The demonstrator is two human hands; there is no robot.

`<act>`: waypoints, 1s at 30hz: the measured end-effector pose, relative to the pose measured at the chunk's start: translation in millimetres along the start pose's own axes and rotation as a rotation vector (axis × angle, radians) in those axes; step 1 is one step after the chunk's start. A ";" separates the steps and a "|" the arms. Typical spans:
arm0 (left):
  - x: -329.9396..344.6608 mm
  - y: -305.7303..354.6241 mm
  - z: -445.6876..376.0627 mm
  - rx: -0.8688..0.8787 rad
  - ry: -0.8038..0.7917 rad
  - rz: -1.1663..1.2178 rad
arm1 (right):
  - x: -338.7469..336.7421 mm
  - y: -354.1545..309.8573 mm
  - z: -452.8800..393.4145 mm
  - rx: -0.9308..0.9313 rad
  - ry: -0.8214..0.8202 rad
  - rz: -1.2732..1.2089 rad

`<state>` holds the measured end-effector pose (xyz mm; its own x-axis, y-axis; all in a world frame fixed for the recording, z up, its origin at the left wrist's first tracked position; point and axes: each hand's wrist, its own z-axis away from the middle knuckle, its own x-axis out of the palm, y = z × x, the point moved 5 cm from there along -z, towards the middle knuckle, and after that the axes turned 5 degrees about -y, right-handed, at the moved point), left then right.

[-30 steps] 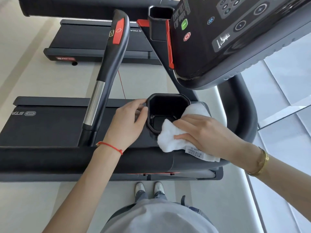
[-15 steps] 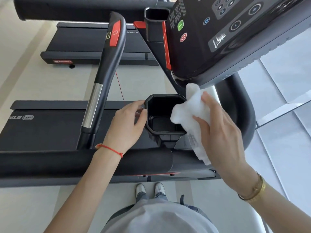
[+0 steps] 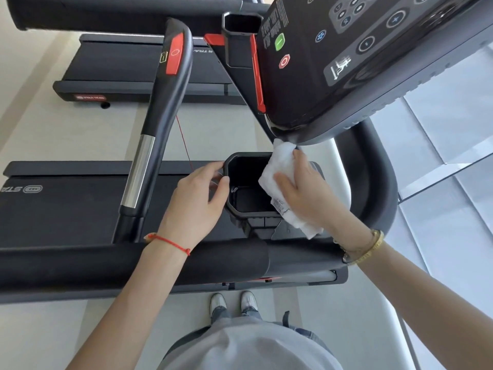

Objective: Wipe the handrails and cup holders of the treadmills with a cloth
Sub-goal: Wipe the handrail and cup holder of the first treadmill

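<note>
A black cup holder sits below the treadmill console. My left hand grips its left rim, thumb and fingers curled on the edge. With my right hand I hold a white cloth and press it onto the holder's right rim, just under the console's lower edge. A tail of the cloth with a label hangs below my palm. The padded front handrail runs across under both forearms.
The black console overhangs at the upper right. A slanted handle with a red pad and silver sleeve rises on the left. A curved handrail wraps around on the right. Another cup holder and another treadmill lie beyond.
My right hand has carried the cloth from the holder's near right corner up along its right side to the rim under the console. My left hand has stayed on the left rim.
</note>
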<state>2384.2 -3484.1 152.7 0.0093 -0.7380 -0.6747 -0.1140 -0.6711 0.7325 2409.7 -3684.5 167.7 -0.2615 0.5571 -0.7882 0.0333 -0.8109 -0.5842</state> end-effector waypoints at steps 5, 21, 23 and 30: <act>1.5 -0.1 1.0 -0.024 -0.001 0.005 | 10.2 10.2 21.3 0.024 -0.074 -0.059; 2.5 1.2 1.8 -0.086 -0.058 0.003 | 9.4 -58.0 -55.4 -0.676 -0.163 0.793; 3.3 1.2 2.2 -0.095 -0.051 0.004 | 10.0 -54.1 -53.1 -0.663 -0.131 0.810; 3.0 0.4 2.2 -0.111 -0.092 -0.012 | -8.1 -21.4 -31.7 -0.508 -0.105 0.683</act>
<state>2382.0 -3486.4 150.8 -0.0819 -0.7237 -0.6852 -0.0038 -0.6873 0.7264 2441.7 -3666.0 180.5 -0.1140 -0.0641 -0.9914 0.6377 -0.7699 -0.0235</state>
